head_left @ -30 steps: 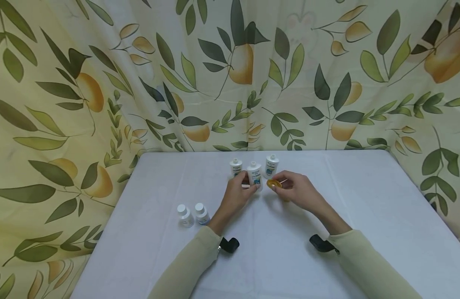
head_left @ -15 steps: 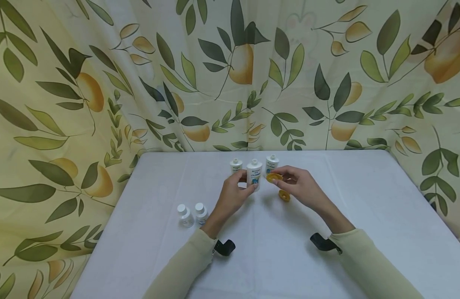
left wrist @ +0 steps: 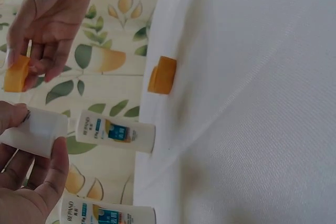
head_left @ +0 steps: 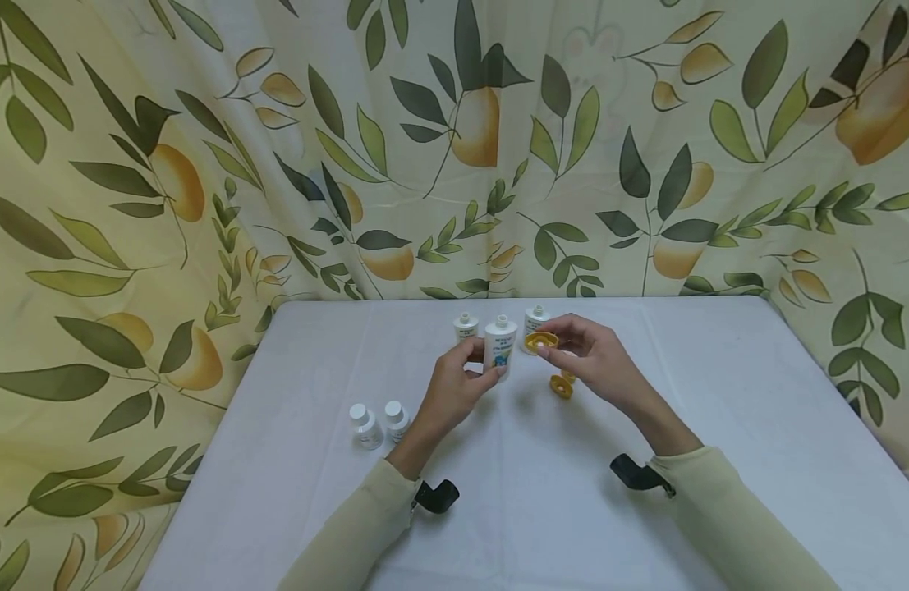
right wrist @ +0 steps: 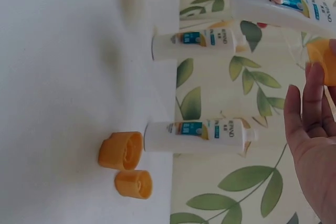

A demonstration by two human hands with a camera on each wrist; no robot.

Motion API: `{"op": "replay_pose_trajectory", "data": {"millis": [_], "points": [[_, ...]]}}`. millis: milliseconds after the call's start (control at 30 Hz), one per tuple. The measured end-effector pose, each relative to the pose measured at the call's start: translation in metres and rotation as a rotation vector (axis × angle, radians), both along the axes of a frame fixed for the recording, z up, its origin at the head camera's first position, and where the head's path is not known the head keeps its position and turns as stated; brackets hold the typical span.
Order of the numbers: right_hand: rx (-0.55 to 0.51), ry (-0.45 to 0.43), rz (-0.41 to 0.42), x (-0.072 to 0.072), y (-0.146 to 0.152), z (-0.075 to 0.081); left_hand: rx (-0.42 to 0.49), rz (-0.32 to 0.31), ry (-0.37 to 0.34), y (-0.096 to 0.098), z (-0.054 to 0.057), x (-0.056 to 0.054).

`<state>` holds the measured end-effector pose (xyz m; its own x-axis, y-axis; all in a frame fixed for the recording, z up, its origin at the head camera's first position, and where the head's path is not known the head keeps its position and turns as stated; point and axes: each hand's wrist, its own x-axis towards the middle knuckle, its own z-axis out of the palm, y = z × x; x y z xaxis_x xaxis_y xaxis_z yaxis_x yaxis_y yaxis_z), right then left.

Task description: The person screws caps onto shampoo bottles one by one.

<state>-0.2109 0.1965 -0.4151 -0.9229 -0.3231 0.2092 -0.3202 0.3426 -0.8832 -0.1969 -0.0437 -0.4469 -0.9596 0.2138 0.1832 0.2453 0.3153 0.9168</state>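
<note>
My left hand (head_left: 454, 384) grips a white bottle (head_left: 500, 343) with a blue label, raised above the table and roughly upright, its narrow neck uncapped. Just to the right, my right hand (head_left: 600, 361) pinches an orange cap (head_left: 540, 342) between thumb and fingers, its hollow underside showing in the head view. Cap and bottle are apart. Behind them stand two similar bottles without caps, one at left (head_left: 465, 326) and one at right (right wrist: 194, 136), the latter partly hidden by the cap in the head view. Below my right hand, two orange caps (right wrist: 121, 150) lie on the table.
Two small white bottles (head_left: 366, 427) with white caps stand left of my left forearm. White cloth covers the table (head_left: 557, 509), whose far edge lies close behind the standing bottles. A leaf-and-fruit patterned curtain (head_left: 424, 205) hangs beyond.
My right hand has risen with its cap and tilted it, uncovering the orange caps on the table. My left hand has drawn slightly left with the bottle lifted.
</note>
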Motion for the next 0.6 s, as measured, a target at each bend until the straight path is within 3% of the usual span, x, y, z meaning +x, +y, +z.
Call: {"op": "replay_pose_trajectory", "data": {"millis": [600], "points": [[-0.042, 0.021, 0.025, -0.0038, -0.0064, 0.0046, -0.022, -0.033, 0.017, -0.0041, -0.003, 0.0038]]}}
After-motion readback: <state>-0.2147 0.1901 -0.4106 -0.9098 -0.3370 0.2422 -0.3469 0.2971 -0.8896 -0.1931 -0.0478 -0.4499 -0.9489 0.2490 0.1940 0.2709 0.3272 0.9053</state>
